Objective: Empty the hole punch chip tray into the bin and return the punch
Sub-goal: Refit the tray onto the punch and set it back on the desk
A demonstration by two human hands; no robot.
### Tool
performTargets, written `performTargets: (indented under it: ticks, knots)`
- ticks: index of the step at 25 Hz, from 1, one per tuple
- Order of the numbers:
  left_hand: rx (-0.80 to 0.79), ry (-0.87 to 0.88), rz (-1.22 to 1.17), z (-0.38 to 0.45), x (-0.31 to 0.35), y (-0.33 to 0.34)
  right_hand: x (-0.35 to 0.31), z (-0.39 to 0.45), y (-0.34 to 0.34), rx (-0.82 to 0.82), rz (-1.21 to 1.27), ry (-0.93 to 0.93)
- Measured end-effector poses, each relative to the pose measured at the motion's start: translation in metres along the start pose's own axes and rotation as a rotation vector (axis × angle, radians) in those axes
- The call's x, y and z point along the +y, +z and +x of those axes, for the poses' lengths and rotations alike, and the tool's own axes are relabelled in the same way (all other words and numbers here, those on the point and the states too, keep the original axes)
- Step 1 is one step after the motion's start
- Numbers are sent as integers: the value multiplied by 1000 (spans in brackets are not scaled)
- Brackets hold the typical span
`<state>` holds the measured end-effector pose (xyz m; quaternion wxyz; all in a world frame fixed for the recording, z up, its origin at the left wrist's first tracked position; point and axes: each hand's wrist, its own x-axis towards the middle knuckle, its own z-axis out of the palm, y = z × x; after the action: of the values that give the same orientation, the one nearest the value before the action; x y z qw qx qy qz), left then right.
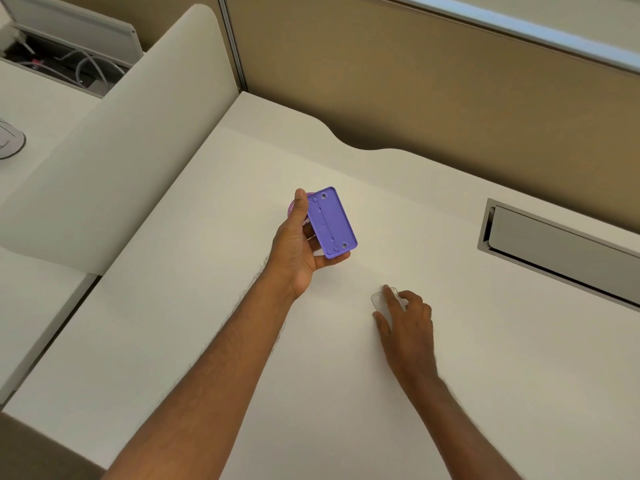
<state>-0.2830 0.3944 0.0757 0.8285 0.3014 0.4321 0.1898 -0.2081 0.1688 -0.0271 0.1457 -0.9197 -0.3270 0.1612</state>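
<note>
In the head view I see both bare forearms reaching up from the lower edge of the frame over a white desk.

1. Left hand: at centre frame, raised above the desk surface. It is closed around a purple hole punch. The thumb lies along the punch's left edge and the fingers wrap beneath it, with fingertips showing under the lower right corner. The punch is turned so that its flat underside faces the camera; I can see small round marks near the upper and lower ends of that face and a straight groove running its length. A pinkish-purple part of the punch shows behind the thumb, upper left of the base; I cannot tell what it is.

2. Right hand: lower right of centre, resting low on the desk with fingers curled. The forefinger and thumb sit on either side of a small clear plastic piece, which lies on the desk. The piece is nearly transparent and partly blurred; it looks like the chip tray cover, though I cannot confirm this. The fingers touch it, but I cannot tell whether it is gripped firmly.

3. Surroundings: a closed grey cable hatch is set into the desk at right of frame. A white curved divider panel stands at left, with a tan partition wall along the top. In the upper left corner an open cable tray shows loose wires.
</note>
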Motion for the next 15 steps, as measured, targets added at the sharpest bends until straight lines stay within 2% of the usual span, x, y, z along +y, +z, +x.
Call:
performTargets:
  ticks: [2,4,7,9,12,15]
  knots:
    - [-2,-5,6,-2,-3,0,-1,1,-6,-2,31,-34]
    - [-4,-5,15,-3,-5,0,-6,2,-17,31,152,16]
    - [0,-8,33,-6,-7,0,-18,8,-37,64,423,191]
    - [6,-11,50,-10,-9,1,-34,8,-59,124,674,237]
    - [3,-24,94,-18,-15,7,-66,6,-92,198,1009,155]
    - [-20,-44,129,-31,-24,19,-94,5,-112,200,1118,48]
